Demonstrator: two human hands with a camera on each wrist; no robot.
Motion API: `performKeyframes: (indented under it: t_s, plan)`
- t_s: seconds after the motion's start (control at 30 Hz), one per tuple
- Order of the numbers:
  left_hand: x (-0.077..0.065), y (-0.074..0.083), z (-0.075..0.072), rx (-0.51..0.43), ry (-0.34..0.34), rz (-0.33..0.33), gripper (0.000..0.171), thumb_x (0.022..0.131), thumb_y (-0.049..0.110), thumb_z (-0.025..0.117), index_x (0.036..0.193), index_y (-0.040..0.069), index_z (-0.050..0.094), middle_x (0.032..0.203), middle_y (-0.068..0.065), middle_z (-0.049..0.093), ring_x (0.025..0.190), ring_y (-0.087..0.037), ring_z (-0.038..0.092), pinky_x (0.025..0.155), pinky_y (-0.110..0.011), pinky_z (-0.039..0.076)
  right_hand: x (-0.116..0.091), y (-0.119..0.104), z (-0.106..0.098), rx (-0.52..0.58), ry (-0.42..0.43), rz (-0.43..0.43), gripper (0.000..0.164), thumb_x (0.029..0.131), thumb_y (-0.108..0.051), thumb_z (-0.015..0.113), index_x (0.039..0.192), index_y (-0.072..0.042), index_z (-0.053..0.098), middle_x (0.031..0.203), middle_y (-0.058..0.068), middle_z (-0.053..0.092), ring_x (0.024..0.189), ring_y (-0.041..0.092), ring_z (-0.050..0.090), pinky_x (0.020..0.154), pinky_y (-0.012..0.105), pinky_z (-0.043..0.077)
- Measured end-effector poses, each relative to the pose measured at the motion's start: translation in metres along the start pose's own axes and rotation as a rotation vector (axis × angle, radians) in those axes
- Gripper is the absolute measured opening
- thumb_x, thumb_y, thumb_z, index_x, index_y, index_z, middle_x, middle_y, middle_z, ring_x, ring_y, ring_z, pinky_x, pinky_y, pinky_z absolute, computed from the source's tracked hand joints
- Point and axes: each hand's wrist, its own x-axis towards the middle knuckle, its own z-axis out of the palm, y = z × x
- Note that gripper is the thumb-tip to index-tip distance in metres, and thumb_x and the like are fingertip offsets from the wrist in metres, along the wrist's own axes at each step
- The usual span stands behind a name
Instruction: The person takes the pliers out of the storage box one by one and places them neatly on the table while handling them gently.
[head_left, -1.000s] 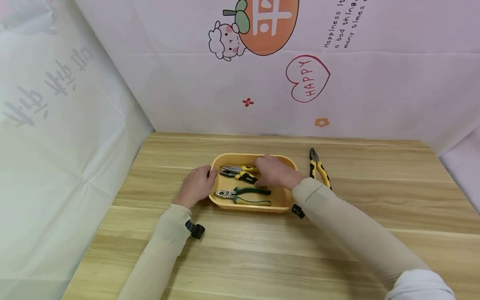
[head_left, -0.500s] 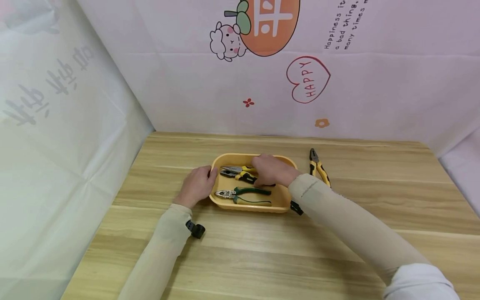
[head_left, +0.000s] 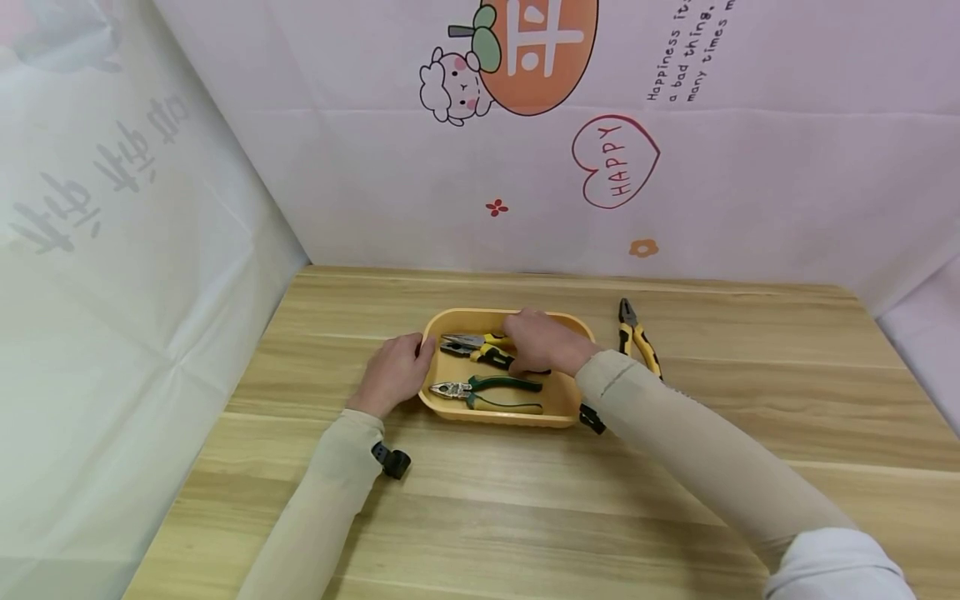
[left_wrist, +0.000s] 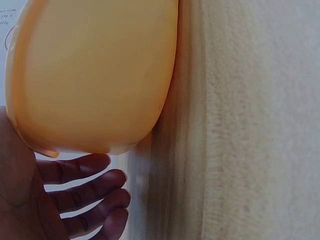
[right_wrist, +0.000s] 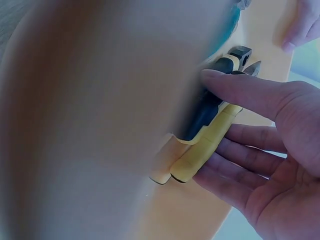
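Note:
At the left end of an orange plastic tray (head_left: pixel 555 419), my left hand (head_left: pixel 392 372) grips the rim, thumb over it and fingers outside. In the left wrist view, the fingers (left_wrist: pixel 92 192) curve loosely below the tray's wall. My right hand (head_left: pixel 543 340) reaches inside and holds pliers with yellow-and-black handles (head_left: pixel 495 357). The right wrist view shows its thumb on a black grip (right_wrist: pixel 202 115) and its fingers against a yellow grip (right_wrist: pixel 207 147). Long-nose pliers (head_left: pixel 465 340) lie against these pliers. Combination pliers with green-and-tan handles (head_left: pixel 502 381) lie in the tray's front half.
On the wooden table (head_left: pixel 480 517), right of the tray, lie yellow-and-black pliers (head_left: pixel 626 317), partly behind the right sleeve. A black handle end (head_left: pixel 592 419) sticks out under that forearm. White printed sheets (head_left: pixel 375 183) stand behind and at the left.
My right hand shifted slightly left over the pliers and then stayed almost still. My left hand and the tray hold their place.

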Motion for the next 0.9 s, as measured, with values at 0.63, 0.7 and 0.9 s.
performKeyframes:
  t_s: [0.63, 0.7, 0.9]
  plan:
    - [0.0, 0.003, -0.001, 0.01, 0.003, -0.011, 0.042, 0.11, 0.034, 0.039, 0.078, 0.011, 0.053, 0.067, -0.006, 0.051, 0.057, -0.021, 0.049, 0.054, -0.034, 0.038, -0.005, 0.006, 0.0, 0.025, 0.045, -0.032, 0.015, 0.084, -0.005, 0.078, 0.094, -0.002, 0.067, 0.066, -0.001, 0.037, 0.058, 0.014, 0.035, 0.055, 0.029, 0.03]
    - [-0.001, 0.003, -0.001, 0.01, 0.002, -0.013, 0.042, 0.11, 0.033, 0.039, 0.078, 0.011, 0.053, 0.067, -0.006, 0.051, 0.057, -0.021, 0.049, 0.053, -0.034, 0.039, -0.007, 0.006, -0.001, 0.025, 0.049, -0.041, 0.015, 0.084, -0.005, 0.079, 0.095, -0.001, 0.068, 0.066, -0.001, 0.037, 0.057, 0.013, 0.034, 0.054, 0.029, 0.03]
    - [-0.001, 0.003, 0.0, 0.015, 0.001, -0.026, 0.043, 0.11, 0.035, 0.038, 0.078, 0.011, 0.054, 0.068, -0.006, 0.052, 0.057, -0.021, 0.05, 0.053, -0.034, 0.039, -0.016, 0.004, -0.006, 0.009, 0.09, -0.035, 0.03, 0.085, -0.01, 0.081, 0.112, 0.0, 0.072, 0.078, 0.004, 0.059, 0.066, 0.016, 0.045, 0.061, 0.032, 0.039]
